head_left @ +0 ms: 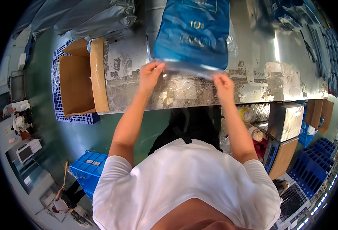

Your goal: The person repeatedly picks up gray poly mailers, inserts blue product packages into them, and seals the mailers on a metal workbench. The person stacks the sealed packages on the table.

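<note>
A blue printed package (194,48) lies flat on the metal worktable (138,82), reaching up past the top of the view. A clear plastic edge (190,68) extends from the package's near end, stretched between my hands; it looks like the mouth of a clear plastic bag around it. My left hand (150,76) pinches the left corner of this plastic between thumb and fingers. At the right corner, my right hand (224,87) is closed on it too, slightly blurred. Both forearms reach forward over the table's front edge.
An open cardboard box (76,84) stands on blue pallets beside the table's left end. Grey plastic-covered bundles (96,19) lie at the far left, dark blue packages (331,57) at the far right. Below the table sits a yellow tape roll (246,114). A blue crate (88,168) stands behind left.
</note>
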A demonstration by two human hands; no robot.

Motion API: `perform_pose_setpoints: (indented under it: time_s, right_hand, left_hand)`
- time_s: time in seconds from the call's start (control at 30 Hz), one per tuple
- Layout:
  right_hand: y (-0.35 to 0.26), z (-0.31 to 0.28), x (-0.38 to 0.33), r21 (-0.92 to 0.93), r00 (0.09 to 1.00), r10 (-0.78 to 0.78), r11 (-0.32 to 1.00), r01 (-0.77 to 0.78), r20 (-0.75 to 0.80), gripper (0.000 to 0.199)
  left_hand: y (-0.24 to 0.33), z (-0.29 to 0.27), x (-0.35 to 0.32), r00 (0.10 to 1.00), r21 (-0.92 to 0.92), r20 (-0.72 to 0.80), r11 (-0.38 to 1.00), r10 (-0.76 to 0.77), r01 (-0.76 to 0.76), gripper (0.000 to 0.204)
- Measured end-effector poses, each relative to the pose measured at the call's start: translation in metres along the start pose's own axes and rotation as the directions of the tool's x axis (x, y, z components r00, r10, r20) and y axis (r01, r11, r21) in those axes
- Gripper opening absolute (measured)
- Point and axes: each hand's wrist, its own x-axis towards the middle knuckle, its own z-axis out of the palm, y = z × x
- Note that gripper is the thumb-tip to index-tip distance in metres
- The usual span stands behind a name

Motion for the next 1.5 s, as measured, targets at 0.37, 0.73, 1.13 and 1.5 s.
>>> perform_pose_setpoints:
  time_s: [0.37, 0.73, 1.13, 1.5]
  right_hand:
    - [-0.118, -0.035, 0.020, 0.569, 0.979, -0.168, 0.797, 0.204, -0.115, 0.013]
    - [-0.110, -0.019, 0.003, 0.563, 0.986, -0.150, 0.810, 0.162, -0.068, 0.010]
    - [0.018, -0.055, 0.001, 0.475, 0.962, 0.213, 0.873, -0.109, -0.171, 0.026]
    - [0.016, -0.030, -0.059, 0.225, 0.971, 0.234, 0.945, -0.238, 0.042, 0.056]
  left_hand:
    - [0.140, 0.015, 0.004, 0.958, -0.352, 0.229, 0.932, 0.175, -0.086, 0.016]
    - [0.128, 0.004, -0.014, 0.980, -0.360, 0.184, 0.933, 0.069, 0.003, 0.014]
    - [0.034, -0.021, -0.018, 0.930, 0.215, 0.220, 0.945, -0.293, 0.247, 0.041]
    - [-0.003, -0.001, -0.103, 0.953, 0.253, 0.192, 0.950, -0.236, 0.184, 0.051]
